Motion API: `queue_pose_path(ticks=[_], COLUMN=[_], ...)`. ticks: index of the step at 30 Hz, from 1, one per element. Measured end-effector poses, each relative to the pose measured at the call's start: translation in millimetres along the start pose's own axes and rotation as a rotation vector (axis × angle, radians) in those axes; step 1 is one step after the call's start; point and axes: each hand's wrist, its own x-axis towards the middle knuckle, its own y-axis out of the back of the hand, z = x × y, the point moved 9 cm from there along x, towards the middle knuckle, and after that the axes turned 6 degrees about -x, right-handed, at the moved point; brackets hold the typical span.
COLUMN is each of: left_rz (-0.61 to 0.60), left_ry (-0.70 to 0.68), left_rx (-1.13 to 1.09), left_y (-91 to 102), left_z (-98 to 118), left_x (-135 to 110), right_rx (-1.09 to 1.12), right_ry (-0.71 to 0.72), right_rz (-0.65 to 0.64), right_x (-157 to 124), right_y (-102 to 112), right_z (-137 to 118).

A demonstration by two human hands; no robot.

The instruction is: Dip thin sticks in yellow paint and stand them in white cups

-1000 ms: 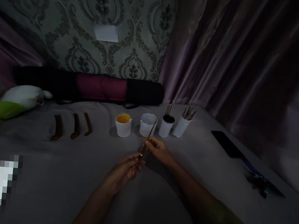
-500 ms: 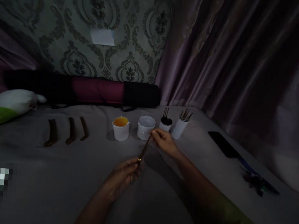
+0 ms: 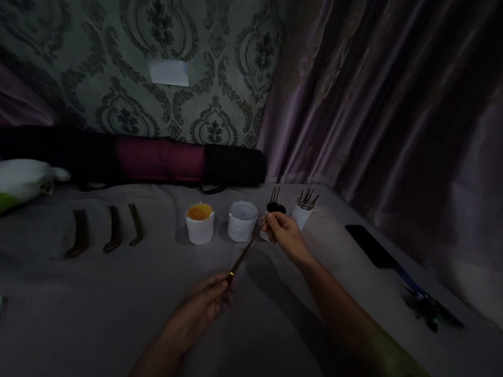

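My left hand pinches the near end of a thin brown stick over the grey sheet. The stick slants up and to the right. My right hand pinches its far end, just in front of a black-topped white cup that holds a few sticks. To the right of that cup stands another white cup with several sticks. Left of my right hand sit a white cup and a white cup with yellow contents.
Three dark curved pieces lie in a row at the left. A black and maroon roll lies along the patterned wall. A white and green pillow sits far left. A dark phone and dark objects lie right, by curtains.
My right hand has slid up the stick toward the black-topped cup, so my two hands are now farther apart. The view has shifted slightly.
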Motion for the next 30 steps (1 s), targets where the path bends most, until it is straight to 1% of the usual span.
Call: queue_pose_path(ticks=[3, 6, 10, 14, 17, 21, 24, 27, 30], left_rz=[-0.002, -0.006, -0.012, -0.012, -0.045, -0.058, -0.071, -0.062, -0.06], left_ry=[0.006, 0.018, 0.042, 0.04, 0.045, 0.032, 0.031, 0.028, 0.026], left_rx=[-0.055, -0.143, -0.32, -0.42, -0.457, -0.465, -0.478, -0.471, -0.454], left_y=[3.2, 7.0, 8.8, 10.0, 9.1, 9.6, 8.5, 9.7, 10.7], left_z=[2, 3, 7, 12, 14, 17, 18, 18, 18], left_x=[2, 4, 5, 5, 5, 5, 5, 5, 6], right_rx=[0.023, 0.015, -0.035, -0.099, -0.151, -0.252, -0.326, -0.41, -0.486], right_ry=[-0.014, -0.016, 0.064, 0.12, 0.157, 0.212, 0.25, 0.284, 0.308], right_rz=[0.038, 0.094, 0.214, 0.279, 0.344, 0.395, 0.424, 0.43, 0.422], right_x=[2, 7, 15, 28, 39, 53, 59, 66, 74], right_y=[14, 37, 77, 106, 124, 137, 142, 143, 142], right_z=[-2, -11, -39, -65, -81, -99, -109, -114, -111])
